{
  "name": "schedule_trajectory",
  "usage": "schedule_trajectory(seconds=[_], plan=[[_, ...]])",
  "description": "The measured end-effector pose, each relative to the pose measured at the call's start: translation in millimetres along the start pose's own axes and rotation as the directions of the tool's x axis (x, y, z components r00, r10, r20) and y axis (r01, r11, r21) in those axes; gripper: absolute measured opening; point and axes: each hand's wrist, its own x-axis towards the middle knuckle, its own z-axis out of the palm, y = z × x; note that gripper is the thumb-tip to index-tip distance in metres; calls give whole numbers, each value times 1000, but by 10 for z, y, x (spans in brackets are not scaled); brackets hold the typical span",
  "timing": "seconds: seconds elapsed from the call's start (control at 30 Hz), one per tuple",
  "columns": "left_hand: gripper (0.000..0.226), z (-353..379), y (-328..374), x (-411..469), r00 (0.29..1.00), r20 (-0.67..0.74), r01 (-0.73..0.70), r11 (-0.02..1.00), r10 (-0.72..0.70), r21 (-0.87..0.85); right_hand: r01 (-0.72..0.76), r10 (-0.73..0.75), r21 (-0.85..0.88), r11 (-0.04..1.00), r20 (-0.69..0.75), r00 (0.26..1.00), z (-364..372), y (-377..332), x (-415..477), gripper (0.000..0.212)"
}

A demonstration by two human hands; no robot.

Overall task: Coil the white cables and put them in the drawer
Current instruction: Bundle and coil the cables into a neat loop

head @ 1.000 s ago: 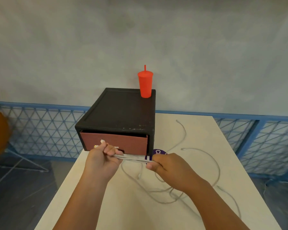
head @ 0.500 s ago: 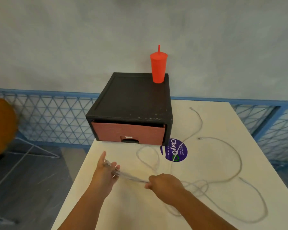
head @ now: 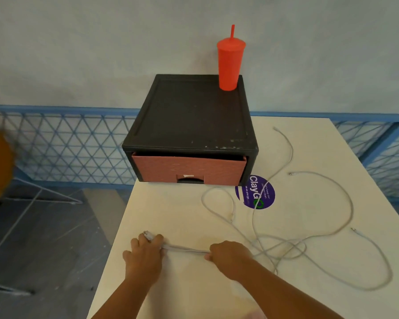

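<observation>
Several white cables [head: 309, 240] lie loose and tangled over the right half of the white table [head: 171, 210]. One stretch of white cable [head: 187, 249] runs taut between my hands near the table's front. My left hand [head: 145, 254] grips its plug end, which sticks out above the fingers. My right hand [head: 228, 254] pinches the same cable further along. At the back stands a black drawer unit [head: 189, 116]; its reddish drawer [head: 187, 168] is almost closed.
A red tumbler with a straw [head: 230, 63] stands on the unit's back right corner. A round purple sticker [head: 256, 192] lies flat beside the drawer. A blue mesh fence [head: 62, 146] runs behind the table. The table's left edge drops to the grey floor.
Both hands have come back from the drawer front toward the table's near edge, with the cable still stretched between them. The view has tilted down.
</observation>
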Motion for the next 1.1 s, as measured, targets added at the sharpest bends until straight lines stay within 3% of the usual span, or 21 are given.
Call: schedule_trajectory(seconds=[0.1, 0.2, 0.33, 0.4, 0.47, 0.57, 0.67, 0.8, 0.93, 1.1], plan=[[40, -36, 98, 47, 989, 67, 129, 992, -128, -6, -12, 12, 8, 1000, 17, 1000, -2, -32, 55, 41], [69, 30, 190, 106, 962, 102, 256, 967, -253, -16, -20, 20, 1, 1000, 38, 999, 26, -34, 98, 32], [90, -108, 257, 121, 945, 12, 327, 938, -328, -118, -25, 25, 16, 1000, 41, 999, 70, -44, 110, 26], [88, -73, 214, 173, 972, -12, 235, 968, -237, -94, -24, 23, 13, 1000, 47, 999, 68, -41, 118, 24], [76, -6, 162, 214, 997, -76, -20, 1000, 18, -23, -25, 24, 18, 1000, 52, 998, 61, -36, 125, 25], [33, 175, 46, 253, 890, -141, -425, 901, 433, 82, -26, 24, 27, 999, 49, 998, 69, -25, 132, 29], [20, 157, -12, 276, 800, -139, -585, 810, 583, 32, -19, 18, 31, 999, 45, 999, 67, -10, 137, 26], [29, 21, -64, 423, 781, 91, -623, 781, 618, 42, -47, 47, 131, 990, 1, 999, 23, 4, 145, 38], [35, -28, -199, 507, 840, 198, -493, 863, 505, -109, -34, 35, 231, 972, -2, 999, 23, 97, 115, 40], [35, -61, -368, 534, 889, 198, -385, 908, 413, -168, -86, 79, 341, 936, 35, 996, 16, 336, 93, 40]])
